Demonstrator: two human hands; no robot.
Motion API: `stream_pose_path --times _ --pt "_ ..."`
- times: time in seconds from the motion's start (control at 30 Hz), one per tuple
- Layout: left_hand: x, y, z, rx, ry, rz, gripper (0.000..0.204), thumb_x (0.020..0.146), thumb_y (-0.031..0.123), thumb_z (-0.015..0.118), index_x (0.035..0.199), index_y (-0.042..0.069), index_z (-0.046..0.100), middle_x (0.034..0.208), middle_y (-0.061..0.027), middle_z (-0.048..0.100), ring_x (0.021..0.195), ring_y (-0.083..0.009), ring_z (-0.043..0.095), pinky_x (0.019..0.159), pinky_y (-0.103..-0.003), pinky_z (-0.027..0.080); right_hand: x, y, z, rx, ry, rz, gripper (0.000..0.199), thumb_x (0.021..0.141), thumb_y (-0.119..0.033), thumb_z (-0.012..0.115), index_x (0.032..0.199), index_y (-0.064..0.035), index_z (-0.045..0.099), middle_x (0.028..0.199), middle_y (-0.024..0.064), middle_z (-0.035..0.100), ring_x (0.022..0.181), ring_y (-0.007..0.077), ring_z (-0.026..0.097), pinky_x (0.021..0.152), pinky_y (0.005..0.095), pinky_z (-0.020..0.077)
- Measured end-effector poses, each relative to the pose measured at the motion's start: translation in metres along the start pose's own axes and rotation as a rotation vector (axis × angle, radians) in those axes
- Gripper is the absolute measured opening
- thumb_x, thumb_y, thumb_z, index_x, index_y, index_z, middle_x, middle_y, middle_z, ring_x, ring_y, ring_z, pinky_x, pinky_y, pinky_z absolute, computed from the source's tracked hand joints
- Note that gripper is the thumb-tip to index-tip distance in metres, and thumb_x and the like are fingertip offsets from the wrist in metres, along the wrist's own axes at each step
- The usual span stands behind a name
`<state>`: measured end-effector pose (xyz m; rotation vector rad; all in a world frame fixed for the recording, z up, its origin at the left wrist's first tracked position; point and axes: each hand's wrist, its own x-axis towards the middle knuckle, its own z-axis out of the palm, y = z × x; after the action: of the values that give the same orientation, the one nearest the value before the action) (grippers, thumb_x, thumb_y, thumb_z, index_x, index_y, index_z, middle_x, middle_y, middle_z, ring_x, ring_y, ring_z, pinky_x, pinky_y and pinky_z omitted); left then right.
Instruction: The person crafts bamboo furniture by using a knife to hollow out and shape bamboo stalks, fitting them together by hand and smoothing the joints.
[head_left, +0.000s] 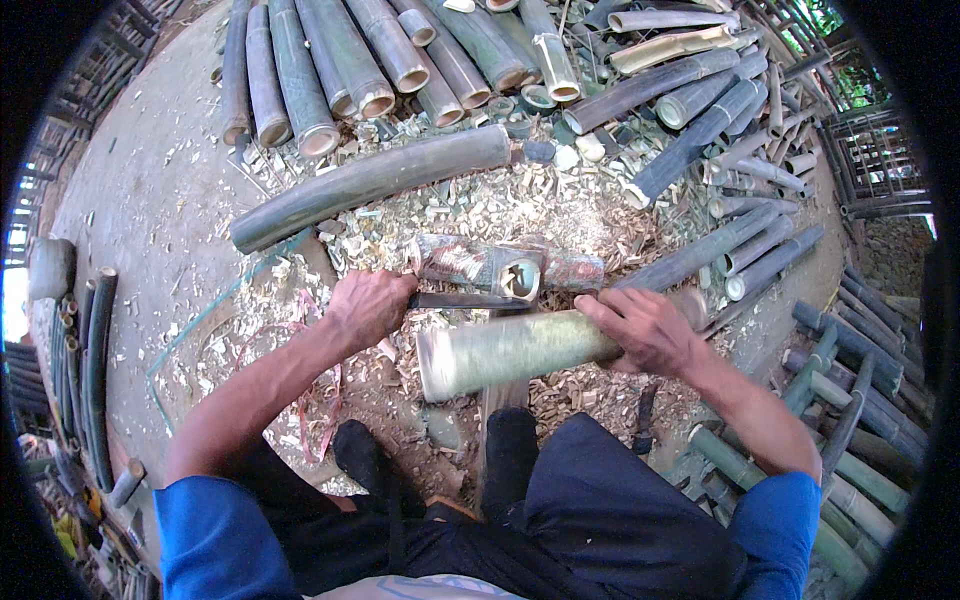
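Observation:
My left hand (362, 308) is closed round the handle end of a long dark knife (462, 300), its blade pointing right. Just below the blade lies a thick pale-green bamboo section (505, 352), slightly blurred, its left end tipped a little lower. My right hand (645, 328) grips this section toward its right end, fingers over the top. Beyond the knife, a crosswise wrapped bar (450, 262) carries a round hollow piece (521, 276) at its middle. Whether the blade touches the bamboo, I cannot tell.
Pale wood chips (560, 215) cover the ground. A long dark bamboo length (375, 185) lies beyond my left hand. Several cut bamboo tubes (330, 60) fill the far side, with more bamboo poles (850, 480) at the right and upright poles (100, 370) at the left.

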<state>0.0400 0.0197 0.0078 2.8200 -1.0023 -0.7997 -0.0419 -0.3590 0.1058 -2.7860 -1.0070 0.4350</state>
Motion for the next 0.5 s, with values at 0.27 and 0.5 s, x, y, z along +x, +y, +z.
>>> stream_pose_path --times 0.27,0.5 --pt "0.005 -0.006 0.014 -0.004 0.066 0.032 0.015 0.092 0.014 0.057 0.104 0.005 0.063 0.088 -0.0162 0.071 0.078 -0.0361 0.072 0.067 -0.05 0.057 0.029 0.018 0.004 -0.271 -0.153 -0.294 0.077 0.068 -0.033 0.084 0.135 -0.0128 0.052 0.111 0.0098 0.062 0.105 0.0293 0.066 0.081 0.0432 0.0581" --pt "0.007 -0.008 0.019 -0.025 0.091 -0.007 0.016 0.093 0.013 0.058 0.106 0.005 0.061 0.095 -0.0166 0.069 0.083 -0.0362 0.072 0.071 -0.049 0.057 0.038 0.013 0.01 -0.235 -0.165 -0.15 0.077 0.071 -0.033 0.086 0.137 -0.014 0.05 0.112 0.01 0.06 0.1 0.0289 0.066 0.08 0.0421 0.0572"
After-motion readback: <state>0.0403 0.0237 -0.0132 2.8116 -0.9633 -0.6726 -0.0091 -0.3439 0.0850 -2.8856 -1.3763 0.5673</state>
